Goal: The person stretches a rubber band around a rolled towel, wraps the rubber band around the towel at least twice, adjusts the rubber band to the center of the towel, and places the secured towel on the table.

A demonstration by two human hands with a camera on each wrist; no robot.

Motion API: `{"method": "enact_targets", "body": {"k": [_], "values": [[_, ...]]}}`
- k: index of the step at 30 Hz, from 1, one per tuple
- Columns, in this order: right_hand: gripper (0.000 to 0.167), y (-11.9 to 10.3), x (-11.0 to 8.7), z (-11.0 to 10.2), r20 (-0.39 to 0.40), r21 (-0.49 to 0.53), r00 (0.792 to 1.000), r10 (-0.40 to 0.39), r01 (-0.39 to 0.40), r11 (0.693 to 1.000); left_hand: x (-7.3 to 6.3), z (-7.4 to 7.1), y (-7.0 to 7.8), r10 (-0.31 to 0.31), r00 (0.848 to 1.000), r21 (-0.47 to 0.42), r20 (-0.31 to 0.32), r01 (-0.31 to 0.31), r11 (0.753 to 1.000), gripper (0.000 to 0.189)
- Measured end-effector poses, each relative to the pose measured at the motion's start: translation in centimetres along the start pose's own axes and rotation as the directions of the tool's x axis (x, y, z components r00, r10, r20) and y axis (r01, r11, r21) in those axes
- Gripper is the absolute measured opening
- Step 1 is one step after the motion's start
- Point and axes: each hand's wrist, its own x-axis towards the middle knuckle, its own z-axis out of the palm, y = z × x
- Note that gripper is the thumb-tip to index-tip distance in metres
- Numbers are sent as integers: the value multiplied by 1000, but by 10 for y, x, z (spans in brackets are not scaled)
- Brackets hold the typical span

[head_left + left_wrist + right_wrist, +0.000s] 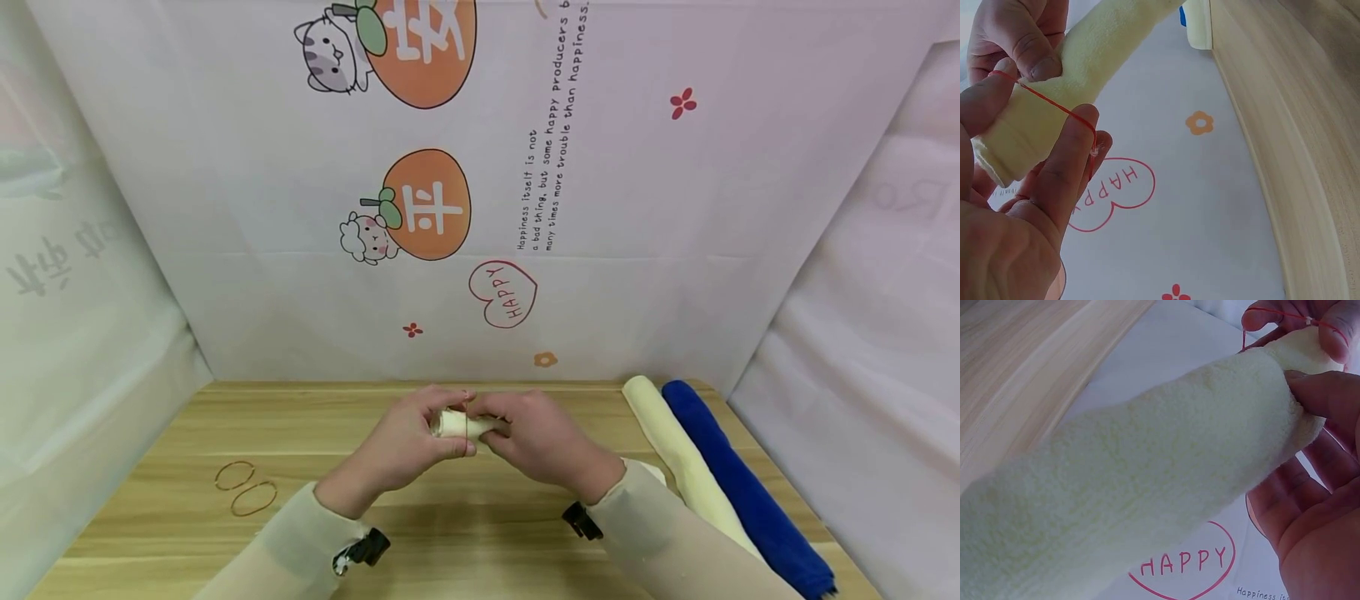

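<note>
- Cream towelling roll [453,424] held up between both hands, over the middle of the desk [300,425]; its end sits at the left hand and the length runs off past the right.
- Left hand [401,442]: grip spread, thumb on one side of the roll's end, fingers on the other.
- Red rubber band [1054,102] stretched taut from left thumb to left fingertips, crossing the roll's face near its end. Whether it passes fully round the roll: cannot tell.
- Right hand [536,437]: grip closed on the roll just beyond the band, thumb pressing into the pile, fingers beneath.
- Desk, left side: two loose rubber bands [232,489], orange-brown, side by side, well apart from the hands.
- Desk, right side: second cream roll [690,458], with blue towel roll [742,479] just beside it on the outer side.
- Backdrop [615,208]: white printed cloth, red heart outline reading HAPPY.
</note>
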Motion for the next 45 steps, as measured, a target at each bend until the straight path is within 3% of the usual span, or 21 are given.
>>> {"method": "enact_targets", "body": {"k": [15,30,40,45], "values": [[24,-2,-1,1,-29,-12,1000,3,-3,1000,1,1,1,-40,999,-12,2,40,999,33],[28,-5,0,4,-66,-24,996,-67,66,998,1,5,3,19,1000,-34,-5,-20,999,19],[33,-6,-1,4,31,42,999,-20,19,999,-1,6,1,39,999,-67,13,-38,997,22],[38,-9,-1,4,78,8,997,-10,9,1000,-3,5,-2,7,999,-141,35,-2,990,23]]}}
